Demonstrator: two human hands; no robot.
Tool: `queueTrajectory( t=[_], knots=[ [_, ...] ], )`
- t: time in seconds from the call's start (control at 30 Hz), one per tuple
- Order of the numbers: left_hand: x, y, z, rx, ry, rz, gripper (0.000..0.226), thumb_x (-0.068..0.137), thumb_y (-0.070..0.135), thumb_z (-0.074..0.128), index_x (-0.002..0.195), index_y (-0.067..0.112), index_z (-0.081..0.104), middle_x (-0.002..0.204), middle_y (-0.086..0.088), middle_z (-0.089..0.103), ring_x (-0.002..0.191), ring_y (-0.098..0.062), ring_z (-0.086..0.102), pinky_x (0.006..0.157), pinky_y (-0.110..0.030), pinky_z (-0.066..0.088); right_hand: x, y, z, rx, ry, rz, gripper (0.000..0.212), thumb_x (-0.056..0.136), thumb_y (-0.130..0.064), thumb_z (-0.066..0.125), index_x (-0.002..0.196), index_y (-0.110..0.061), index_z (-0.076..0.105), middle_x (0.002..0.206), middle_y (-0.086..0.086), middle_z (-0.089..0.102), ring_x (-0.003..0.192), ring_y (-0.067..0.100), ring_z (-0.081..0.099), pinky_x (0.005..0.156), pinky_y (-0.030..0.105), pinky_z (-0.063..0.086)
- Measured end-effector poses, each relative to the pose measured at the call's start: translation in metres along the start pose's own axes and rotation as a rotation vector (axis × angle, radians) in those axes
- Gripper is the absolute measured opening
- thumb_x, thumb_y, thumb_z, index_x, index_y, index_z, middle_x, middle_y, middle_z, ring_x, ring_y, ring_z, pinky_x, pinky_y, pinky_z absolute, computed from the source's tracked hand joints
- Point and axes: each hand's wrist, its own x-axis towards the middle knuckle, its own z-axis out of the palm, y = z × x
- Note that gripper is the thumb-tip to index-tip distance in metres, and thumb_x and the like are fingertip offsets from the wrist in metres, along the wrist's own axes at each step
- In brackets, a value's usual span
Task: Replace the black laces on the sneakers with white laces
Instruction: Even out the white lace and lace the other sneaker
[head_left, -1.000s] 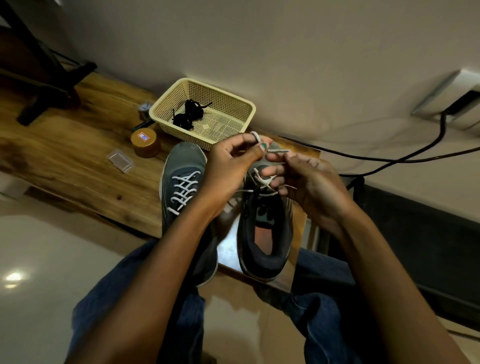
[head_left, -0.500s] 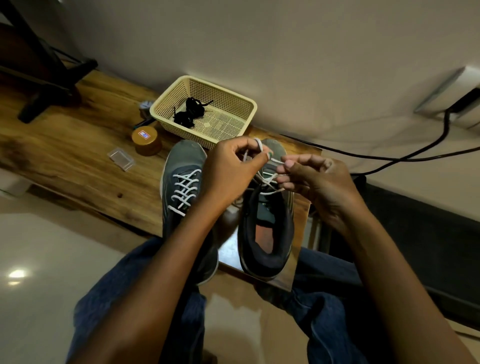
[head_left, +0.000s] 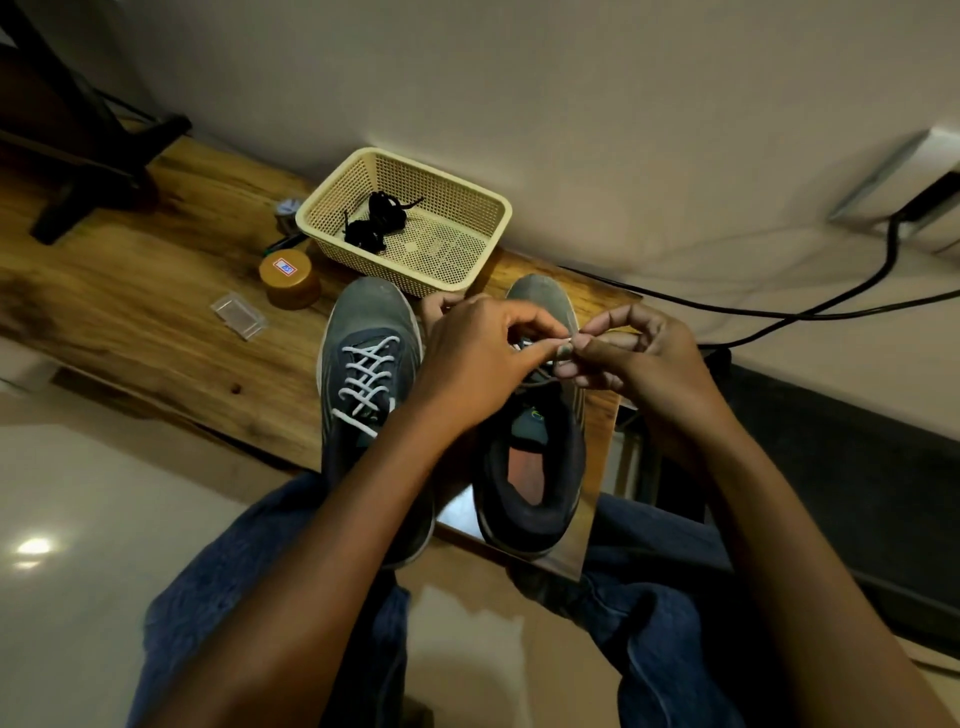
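At left of centre on the wooden desk (head_left: 130, 312) stands the left sneaker (head_left: 371, 374), already laced white, toe pointing to the upper frame, heel toward the person. Above it, a cream basket (head_left: 483, 228) holds the black laces (head_left: 376, 221). Rightward, the left hand (head_left: 478, 364) and right hand (head_left: 639, 358) both pinch the white lace (head_left: 563, 345) over the parallel right sneaker (head_left: 535, 457).

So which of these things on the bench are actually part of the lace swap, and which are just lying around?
Part of the job:
left sneaker, laced white
right sneaker
white lace, pinched by left hand and right hand
black laces in the basket

Lying about:
round orange tin
clear plastic case
black cable
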Motion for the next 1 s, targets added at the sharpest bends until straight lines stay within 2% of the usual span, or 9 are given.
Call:
queueTrajectory(
  t=[0.07, 0.13, 0.2, 0.3, 0.4, 0.53, 0.6, 0.8, 1.0],
  knots=[
    [0.0, 0.0, -0.001, 0.027, -0.018, -0.029, 0.009, 0.085, 0.041, 0.066, 0.087, 0.035, 0.072, 0.064, 0.024, 0.054, 0.082, 0.035, 0.029, 0.08, -0.027, 0.018, 0.0, 0.002, 0.0, -0.002, -0.011, 0.012, 0.009, 0.091, -0.006, 0.059, 0.098, -0.006, 0.055, 0.082, 0.014, 0.073, 0.07, 0.019, 0.071, 0.059, 0.022, 0.057],
    [0.002, -0.001, -0.002, 0.055, 0.031, -0.044, 0.01, 0.086, 0.043, 0.065, 0.081, 0.035, 0.07, 0.064, 0.021, 0.057, 0.079, 0.016, 0.048, 0.083, -0.028, 0.02, -0.001, 0.002, -0.002, -0.057, 0.012, 0.01, 0.014, 0.091, -0.016, 0.061, 0.1, -0.007, 0.056, 0.081, 0.011, 0.074, 0.069, 0.019, 0.071, 0.057, 0.022, 0.056],
    [0.003, -0.005, -0.003, 0.079, 0.071, -0.071, 0.011, 0.084, 0.043, 0.065, 0.079, 0.034, 0.069, 0.067, 0.02, 0.061, 0.075, 0.005, 0.052, 0.085, -0.03, 0.021, 0.0, 0.006, -0.005, -0.27, 0.054, -0.031, 0.025, 0.085, -0.031, 0.068, 0.096, -0.011, 0.058, 0.079, 0.01, 0.072, 0.07, 0.018, 0.069, 0.059, 0.026, 0.057],
    [0.001, -0.007, -0.004, 0.129, 0.053, -0.068, 0.012, 0.08, 0.043, 0.067, 0.074, 0.032, 0.067, 0.065, 0.019, 0.061, 0.079, 0.001, 0.051, 0.083, -0.03, 0.019, -0.001, 0.011, -0.007, -0.61, 0.002, -0.007, 0.038, 0.072, -0.047, 0.077, 0.089, -0.016, 0.062, 0.083, 0.008, 0.068, 0.076, 0.023, 0.066, 0.069, 0.04, 0.056],
    [-0.002, -0.005, -0.003, 0.182, -0.03, -0.064, 0.012, 0.076, 0.04, 0.069, 0.071, 0.03, 0.067, 0.063, 0.018, 0.06, 0.086, -0.002, 0.047, 0.079, -0.028, 0.016, -0.001, 0.016, -0.004, -0.743, -0.073, 0.061, 0.037, 0.069, -0.037, 0.082, 0.092, -0.014, 0.064, 0.081, 0.005, 0.069, 0.074, 0.02, 0.066, 0.072, 0.039, 0.056],
    [-0.006, -0.002, -0.002, 0.228, -0.161, -0.059, 0.011, 0.078, 0.039, 0.068, 0.071, 0.032, 0.065, 0.065, 0.018, 0.055, 0.092, -0.005, 0.042, 0.085, -0.03, 0.017, -0.001, 0.019, -0.006, -0.624, -0.057, 0.117, 0.011, 0.08, -0.015, 0.075, 0.089, -0.015, 0.068, 0.082, 0.005, 0.07, 0.073, 0.014, 0.066, 0.071, 0.028, 0.056],
    [-0.006, -0.003, 0.002, 0.262, -0.169, -0.053, 0.011, 0.078, 0.041, 0.068, 0.07, 0.034, 0.065, 0.064, 0.018, 0.056, 0.094, -0.006, 0.043, 0.088, -0.033, 0.019, -0.001, 0.018, -0.008, -0.518, -0.066, 0.168, 0.006, 0.084, -0.008, 0.069, 0.087, -0.013, 0.07, 0.083, 0.005, 0.07, 0.071, 0.011, 0.065, 0.064, 0.02, 0.055],
    [-0.006, -0.004, 0.01, 0.328, -0.124, -0.078, 0.01, 0.077, 0.041, 0.067, 0.072, 0.033, 0.067, 0.069, 0.015, 0.061, 0.094, -0.008, 0.046, 0.085, -0.035, 0.02, 0.002, 0.02, -0.019, -0.19, -0.094, 0.313, 0.009, 0.086, 0.005, 0.061, 0.086, -0.002, 0.067, 0.085, 0.012, 0.068, 0.072, 0.015, 0.065, 0.059, 0.019, 0.057],
    [-0.005, 0.001, 0.015, 0.296, -0.166, -0.071, 0.009, 0.079, 0.039, 0.068, 0.073, 0.032, 0.068, 0.074, 0.014, 0.059, 0.103, -0.011, 0.045, 0.084, -0.033, 0.016, 0.004, 0.021, -0.026, -0.079, -0.143, 0.375, 0.012, 0.087, 0.008, 0.058, 0.095, 0.003, 0.066, 0.084, 0.014, 0.068, 0.071, 0.016, 0.065, 0.057, 0.019, 0.057]
  ],
)
